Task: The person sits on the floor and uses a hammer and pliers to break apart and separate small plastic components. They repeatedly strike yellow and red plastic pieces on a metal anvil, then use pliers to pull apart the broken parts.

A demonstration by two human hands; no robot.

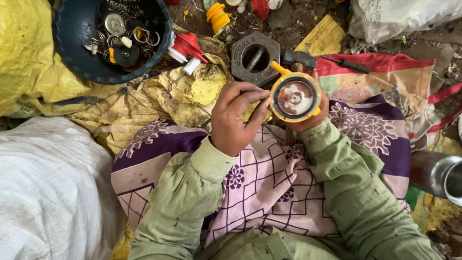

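My right hand point(314, 115) grips a round yellow plastic part point(295, 97) with a small spout at its top left; its open face shows a rusty brown and white inside. My left hand point(234, 118) is beside it, with its fingertips touching the yellow part's left rim. Both hands are over my lap, which is covered by purple and pink patterned cloth point(269, 183). My sleeves are light green.
A dark blue bowl point(72, 43) at top left holds several metal rings, springs and discs. A dark hexagonal metal block with a round hole point(255, 57), a hammer point(301, 58) and a screwdriver point(349, 64) lie ahead. Yellow sacks point(29, 62), a white sack point(48, 192) and a steel cup point(440, 175) surround me.
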